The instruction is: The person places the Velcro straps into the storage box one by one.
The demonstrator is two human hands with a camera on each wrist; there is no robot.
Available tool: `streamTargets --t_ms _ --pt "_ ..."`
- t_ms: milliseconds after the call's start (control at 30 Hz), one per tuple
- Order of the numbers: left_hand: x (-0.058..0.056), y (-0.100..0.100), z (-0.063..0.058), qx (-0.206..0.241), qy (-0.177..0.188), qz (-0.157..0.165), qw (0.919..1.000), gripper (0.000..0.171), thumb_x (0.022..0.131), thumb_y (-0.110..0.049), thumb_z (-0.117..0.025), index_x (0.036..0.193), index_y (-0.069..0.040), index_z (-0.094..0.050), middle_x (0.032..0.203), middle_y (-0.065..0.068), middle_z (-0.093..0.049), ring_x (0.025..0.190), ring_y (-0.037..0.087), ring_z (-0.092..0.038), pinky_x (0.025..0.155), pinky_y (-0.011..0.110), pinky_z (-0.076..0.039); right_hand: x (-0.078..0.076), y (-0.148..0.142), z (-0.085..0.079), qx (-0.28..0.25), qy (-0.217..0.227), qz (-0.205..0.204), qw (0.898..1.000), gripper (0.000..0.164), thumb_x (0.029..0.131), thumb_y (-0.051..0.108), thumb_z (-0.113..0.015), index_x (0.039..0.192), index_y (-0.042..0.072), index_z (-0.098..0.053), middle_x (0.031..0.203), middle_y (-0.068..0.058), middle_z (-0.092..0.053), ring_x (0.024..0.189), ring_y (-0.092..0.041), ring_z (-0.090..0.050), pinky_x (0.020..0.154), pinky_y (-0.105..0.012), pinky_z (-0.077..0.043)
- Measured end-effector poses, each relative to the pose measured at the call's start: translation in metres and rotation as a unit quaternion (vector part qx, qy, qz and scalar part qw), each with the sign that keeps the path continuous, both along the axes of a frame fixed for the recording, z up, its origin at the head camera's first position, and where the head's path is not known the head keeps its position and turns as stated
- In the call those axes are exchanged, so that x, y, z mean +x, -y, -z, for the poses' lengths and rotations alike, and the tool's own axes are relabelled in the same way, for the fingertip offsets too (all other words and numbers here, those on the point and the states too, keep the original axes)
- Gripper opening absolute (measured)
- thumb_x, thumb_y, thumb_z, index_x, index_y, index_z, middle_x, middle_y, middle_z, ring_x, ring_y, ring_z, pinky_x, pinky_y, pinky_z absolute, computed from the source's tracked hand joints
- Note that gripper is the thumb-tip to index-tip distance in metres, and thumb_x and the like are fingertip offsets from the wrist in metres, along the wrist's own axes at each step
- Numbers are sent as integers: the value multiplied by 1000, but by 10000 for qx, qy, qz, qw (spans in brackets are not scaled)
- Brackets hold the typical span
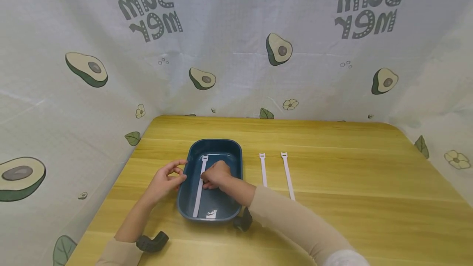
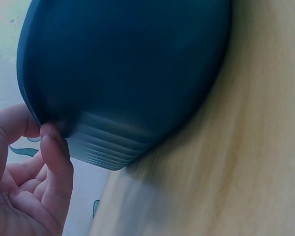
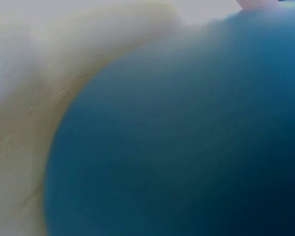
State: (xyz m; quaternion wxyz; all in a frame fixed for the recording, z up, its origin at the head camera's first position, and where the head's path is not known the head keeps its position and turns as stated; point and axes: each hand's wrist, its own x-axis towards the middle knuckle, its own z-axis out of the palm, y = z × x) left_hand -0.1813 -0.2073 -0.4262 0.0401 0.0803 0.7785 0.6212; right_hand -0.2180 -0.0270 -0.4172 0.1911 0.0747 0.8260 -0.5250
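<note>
A dark blue rectangular tray stands on the table. Its left rim is pinched between the thumb and a finger of my left hand, as the left wrist view shows close up on the tray wall. Inside lies a white hook-and-loop cable tie, lengthwise along the left side, its slotted head at the far end. My right hand reaches in over the right rim, fingers curled, and pinches this tie near its middle; the fingertips are partly hidden. The right wrist view is mostly filled by the blurred tray.
Right of the tray, two more white cable ties lie on the wooden table, partly behind the right forearm. Black wrist-camera pieces hang by both wrists. An avocado-print curtain encloses the back and sides.
</note>
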Motion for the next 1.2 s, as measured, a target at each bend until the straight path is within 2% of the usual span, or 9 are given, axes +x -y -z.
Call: streamTargets --t_ms 267,533,733,933,1200 --pt "0 0 2 22 -5 3 10000 42 86 -2 -61 125 3 -48 86 14 -48 47 18 -47 50 23 -43 2 -4 -5 -604 195 -193 9978 13 78 12 -70 74 0 -66 62 -8 -62 47 -12 -59 49 -26 -51" --pt "0 0 4 30 -10 -34 10000 42 86 -2 -61 125 2 -48 88 15 -48 48 17 -49 50 23 -44 4 -15 -20 -1471 -101 -689 9867 11 78 9 -67 82 -1 -67 66 -11 -63 51 -14 -61 52 -28 -52" --pt "-2 0 3 75 5 -54 10000 42 86 -2 -61 126 3 -48 88 14 -48 49 15 -50 50 23 -45 5 -30 -38 -1657 -428 -929 9809 14 81 14 -67 87 1 -66 71 -11 -64 55 -15 -62 57 -30 -53" --pt "-2 -1 4 30 32 -73 10000 42 86 -1 -61 126 2 -48 88 14 -48 50 16 -50 50 24 -45 6 -48 -48 -1872 -671 -1090 9739 19 84 15 -65 93 -1 -65 75 -12 -64 58 -15 -62 60 -33 -54" --pt "-2 0 3 -15 58 -129 9999 43 85 -3 -62 125 1 -49 88 13 -48 50 18 -50 51 26 -46 13 -66 -55 -1950 -717 -882 9742 19 84 15 -65 95 -1 -64 73 -7 -63 59 -16 -62 62 -34 -53"
